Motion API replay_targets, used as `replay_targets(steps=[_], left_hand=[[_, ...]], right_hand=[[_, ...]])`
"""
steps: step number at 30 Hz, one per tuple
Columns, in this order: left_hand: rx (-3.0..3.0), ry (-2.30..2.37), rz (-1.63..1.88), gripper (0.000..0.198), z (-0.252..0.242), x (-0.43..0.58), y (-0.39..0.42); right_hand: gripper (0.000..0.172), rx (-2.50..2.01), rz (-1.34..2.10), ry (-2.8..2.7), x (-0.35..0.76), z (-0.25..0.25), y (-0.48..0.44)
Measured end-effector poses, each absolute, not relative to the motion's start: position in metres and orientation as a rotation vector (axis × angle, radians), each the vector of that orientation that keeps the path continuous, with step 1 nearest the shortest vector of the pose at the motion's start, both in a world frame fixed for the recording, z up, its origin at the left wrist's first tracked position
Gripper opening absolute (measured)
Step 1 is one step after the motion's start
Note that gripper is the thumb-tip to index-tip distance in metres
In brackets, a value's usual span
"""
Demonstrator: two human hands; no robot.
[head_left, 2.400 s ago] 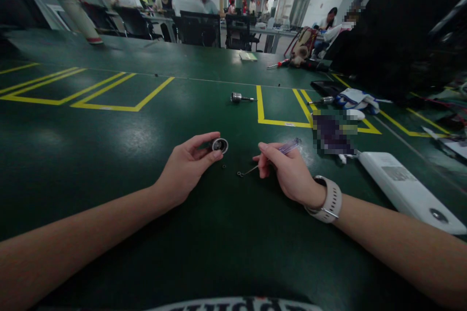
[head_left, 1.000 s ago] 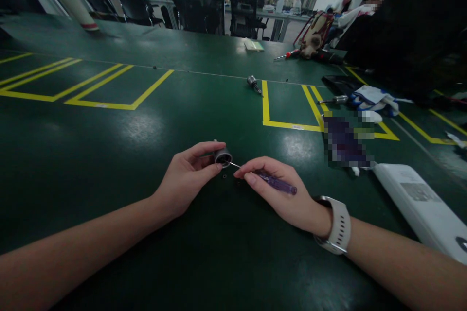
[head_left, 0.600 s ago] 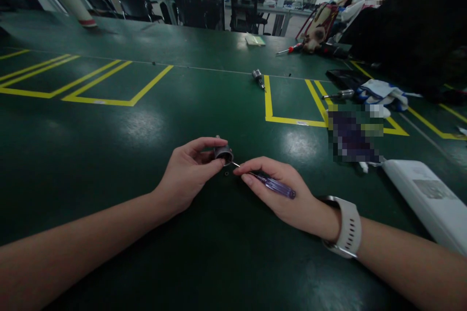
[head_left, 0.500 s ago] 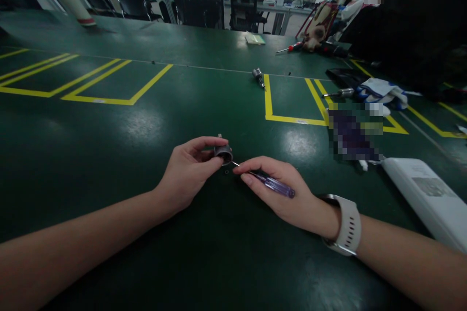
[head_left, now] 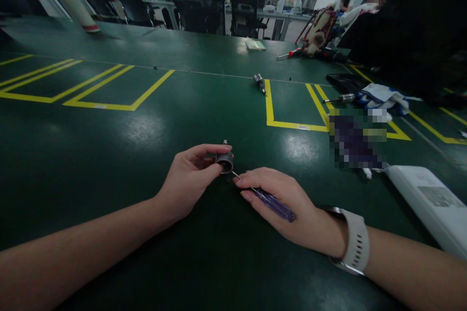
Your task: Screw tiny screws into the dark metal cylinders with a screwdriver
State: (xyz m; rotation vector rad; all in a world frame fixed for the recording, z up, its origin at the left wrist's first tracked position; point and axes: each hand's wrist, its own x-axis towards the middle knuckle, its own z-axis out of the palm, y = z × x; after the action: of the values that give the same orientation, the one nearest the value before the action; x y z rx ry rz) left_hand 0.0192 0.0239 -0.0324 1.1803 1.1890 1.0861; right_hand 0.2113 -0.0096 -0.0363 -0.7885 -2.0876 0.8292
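My left hand (head_left: 191, 175) pinches a small grey metal cup-shaped part (head_left: 225, 162) between thumb and fingers. A short pin sticks up behind it, and its open mouth faces toward me and to the right. My right hand (head_left: 279, 199) is closed around a screwdriver (head_left: 275, 205) with a translucent purple handle. Its thin metal shaft points up and left, the tip at the rim of the metal part; whether it touches I cannot tell. A tiny dark ring-like piece (head_left: 228, 180) lies on the green table (head_left: 164, 262) just below the metal part.
Beyond my hands lies another metal part (head_left: 259, 83) by the yellow tape (head_left: 269, 107). To the right are a white box-like device (head_left: 430, 199), a blue-and-white cloth (head_left: 383, 98) and a metal tool (head_left: 341, 98). A red-handled screwdriver (head_left: 290, 53) lies farther back. People sit in the background.
The view has tilted up slightly, so everything sits lower in the picture. The metal part is turned a little more upright, and the screwdriver handle has dipped slightly. Both grips are kept.
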Motion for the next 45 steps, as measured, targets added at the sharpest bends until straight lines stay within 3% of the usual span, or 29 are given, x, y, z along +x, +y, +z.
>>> replay_targets(steps=[25, 28, 31, 36, 45], left_hand=[[1.288, 1.191, 1.049, 0.021, -0.035, 0.019, 0.022], [1.271, 1.193, 1.060, 0.019, -0.034, 0.020, 0.023], [1.252, 1.198, 1.057, 0.017, -0.033, 0.020, 0.024], [1.221, 1.174, 1.033, 0.024, -0.035, 0.019, 0.024], [1.220, 1.116, 1.058, 0.041, -0.034, 0.018, 0.024]], right_hand=[[0.031, -0.796, 0.581, -2.268, 0.207, -0.030, -0.014], [0.027, -0.792, 0.631, -2.187, 0.208, -0.029, -0.015], [0.012, -0.936, 0.833, -1.912, 0.211, -0.031, -0.011], [0.026, -1.025, 1.282, -1.364, 0.216, -0.043, 0.002], [0.028, -1.155, 1.242, -1.471, 0.212, -0.038, 0.002]])
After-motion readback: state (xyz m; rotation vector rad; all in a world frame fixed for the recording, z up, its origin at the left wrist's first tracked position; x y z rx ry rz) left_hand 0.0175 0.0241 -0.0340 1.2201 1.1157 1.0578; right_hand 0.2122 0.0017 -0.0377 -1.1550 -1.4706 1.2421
